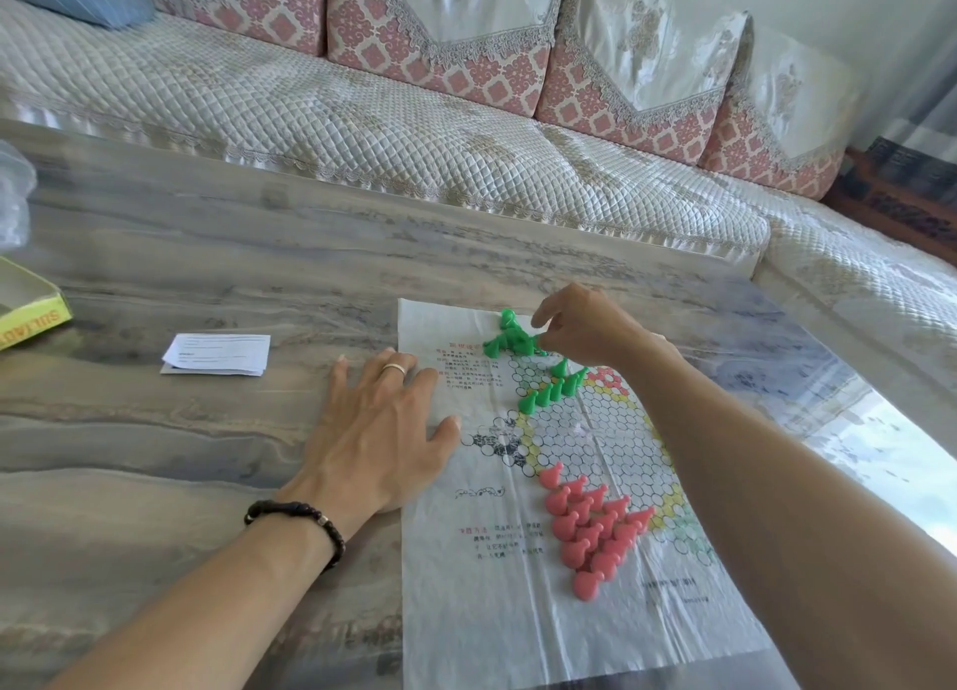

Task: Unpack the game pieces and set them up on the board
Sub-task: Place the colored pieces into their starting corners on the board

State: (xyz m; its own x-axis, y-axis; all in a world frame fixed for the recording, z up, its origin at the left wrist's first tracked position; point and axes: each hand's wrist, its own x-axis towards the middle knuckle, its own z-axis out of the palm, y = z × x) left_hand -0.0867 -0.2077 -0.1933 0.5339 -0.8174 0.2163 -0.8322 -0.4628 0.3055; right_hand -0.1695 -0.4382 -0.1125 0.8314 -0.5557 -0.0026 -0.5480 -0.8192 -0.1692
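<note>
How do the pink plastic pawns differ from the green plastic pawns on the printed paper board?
The pink plastic pawns all stand upright in a packed triangle at the near point of the printed paper board; only a few green plastic pawns stand, in a short row, while others lie heaped by the right hand. No hand touches the pink ones; the right hand's fingers are at the green heap. Both sets share the same cone shape.

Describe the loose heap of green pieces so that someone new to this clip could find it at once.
Start at the printed paper board on the grey table. At its far edge, by the right hand, lies the heap of green pieces. Unlike the standing green row nearer and the pink pieces, these lie tumbled.
</note>
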